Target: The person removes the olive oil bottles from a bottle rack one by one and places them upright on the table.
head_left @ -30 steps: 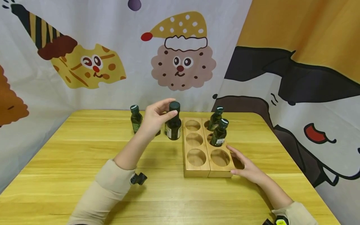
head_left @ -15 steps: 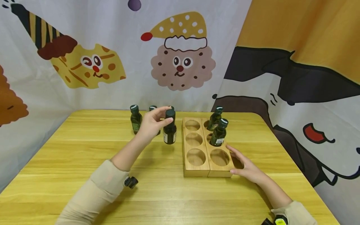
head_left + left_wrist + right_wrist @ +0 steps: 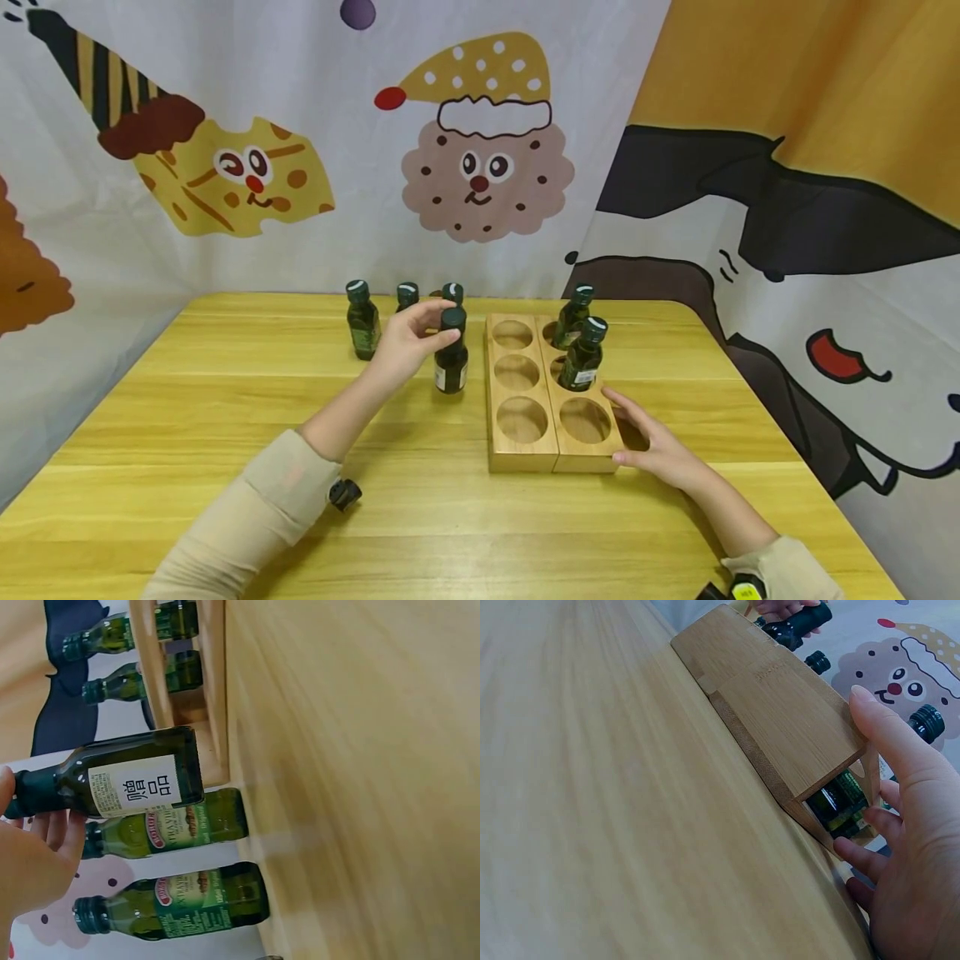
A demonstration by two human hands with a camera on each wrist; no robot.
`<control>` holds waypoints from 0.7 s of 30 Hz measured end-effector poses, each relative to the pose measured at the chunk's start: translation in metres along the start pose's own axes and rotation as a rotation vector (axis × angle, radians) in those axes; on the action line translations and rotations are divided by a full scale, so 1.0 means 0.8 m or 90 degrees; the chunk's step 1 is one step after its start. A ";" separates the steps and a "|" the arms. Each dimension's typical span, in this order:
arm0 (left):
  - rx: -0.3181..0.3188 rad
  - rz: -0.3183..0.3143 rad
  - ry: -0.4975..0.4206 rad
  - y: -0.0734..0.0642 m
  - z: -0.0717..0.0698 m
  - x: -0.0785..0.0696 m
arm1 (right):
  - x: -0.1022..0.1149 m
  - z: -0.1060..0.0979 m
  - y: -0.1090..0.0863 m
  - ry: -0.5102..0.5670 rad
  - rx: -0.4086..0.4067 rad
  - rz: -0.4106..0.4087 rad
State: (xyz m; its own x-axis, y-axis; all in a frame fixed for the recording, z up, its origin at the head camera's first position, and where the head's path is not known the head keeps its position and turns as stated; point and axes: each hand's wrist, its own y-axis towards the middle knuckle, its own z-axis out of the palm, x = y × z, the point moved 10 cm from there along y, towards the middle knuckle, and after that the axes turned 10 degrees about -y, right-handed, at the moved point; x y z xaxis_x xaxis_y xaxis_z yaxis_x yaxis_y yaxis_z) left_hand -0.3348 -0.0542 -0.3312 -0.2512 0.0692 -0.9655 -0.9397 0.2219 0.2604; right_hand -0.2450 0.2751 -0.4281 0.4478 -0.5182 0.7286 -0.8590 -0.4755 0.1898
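Note:
My left hand (image 3: 401,343) pinches a small dark green glass bottle (image 3: 451,371) by its cap and neck, upright and close over the table, left of the wooden rack (image 3: 523,462). A white label with large black characters shows on this bottle (image 3: 139,784) in the left wrist view. My right hand (image 3: 663,454) touches the rack's right side, thumb at the front corner, fingers fairly straight along the open side. Two matching bottles stand in the rack's right row, one at the back (image 3: 573,321) and one in the middle (image 3: 581,362); its other round holes hold nothing.
Behind my left hand stand more green bottles: one at the left (image 3: 363,325), one partly hidden by the hand (image 3: 407,293), and one behind the held bottle (image 3: 452,292). A printed curtain (image 3: 300,267) hangs right behind the wooden table (image 3: 420,533).
My left hand has lowered the bottle and brought it slightly left and nearer to me, uncovering the caps of bottles behind it. The right hand and the rack have stayed in place.

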 end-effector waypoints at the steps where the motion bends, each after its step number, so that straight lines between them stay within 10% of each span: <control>1: 0.001 -0.003 0.001 0.000 0.000 0.002 | 0.000 0.000 0.000 0.000 0.000 0.000; 15: 0.002 -0.022 0.038 -0.018 0.006 -0.020 | -0.001 0.001 0.000 -0.003 -0.001 0.005; 21: 0.003 -0.018 0.025 -0.008 -0.001 0.009 | -0.002 0.000 0.000 -0.004 -0.002 0.004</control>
State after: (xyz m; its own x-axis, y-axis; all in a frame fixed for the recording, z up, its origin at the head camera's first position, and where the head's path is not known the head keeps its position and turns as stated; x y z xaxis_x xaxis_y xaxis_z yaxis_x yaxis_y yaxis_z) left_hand -0.3304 -0.0560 -0.3396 -0.2336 0.0250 -0.9720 -0.9455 0.2273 0.2331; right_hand -0.2457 0.2762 -0.4294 0.4444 -0.5259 0.7252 -0.8626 -0.4697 0.1880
